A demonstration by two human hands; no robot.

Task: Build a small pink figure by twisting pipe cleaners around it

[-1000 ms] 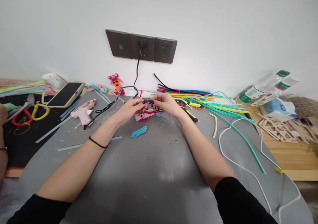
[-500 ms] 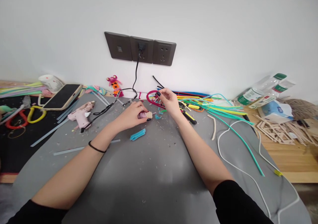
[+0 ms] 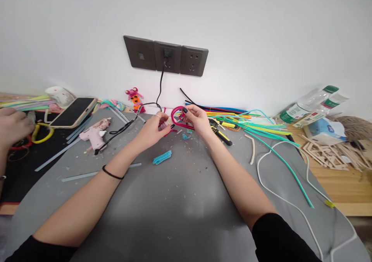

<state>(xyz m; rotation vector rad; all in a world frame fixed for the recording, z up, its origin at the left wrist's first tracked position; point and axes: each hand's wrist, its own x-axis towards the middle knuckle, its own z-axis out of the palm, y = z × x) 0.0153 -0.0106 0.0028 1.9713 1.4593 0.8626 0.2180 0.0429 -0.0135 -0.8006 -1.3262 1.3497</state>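
Observation:
My right hand [image 3: 197,119] pinches a bundle of crimson pipe cleaners [image 3: 174,114] bent into a loop. My left hand [image 3: 155,129] is closed round a small cream-and-lilac piece [image 3: 169,120], largely covered by the fingers, and sits right beside the loop. I cannot tell whether the piece touches the crimson loop. In front of the left hand, a folded light-blue pipe cleaner bundle [image 3: 162,157] lies on the grey table [image 3: 174,207]. A small teal scrap [image 3: 186,137] lies below the loop.
A pink glue gun [image 3: 95,135] and a phone [image 3: 74,112] lie left. Yellow-and-black pliers [image 3: 221,135] and colourful pipe cleaners [image 3: 261,126] lie right. A white cable [image 3: 285,196] curves along the right side. Another person's hand [image 3: 14,126] is at the far left.
My left hand has lifted the cream-and-lilac piece slightly up toward the crimson loop. My right hand stays nearly in place. Another person's hand has come in at the left edge.

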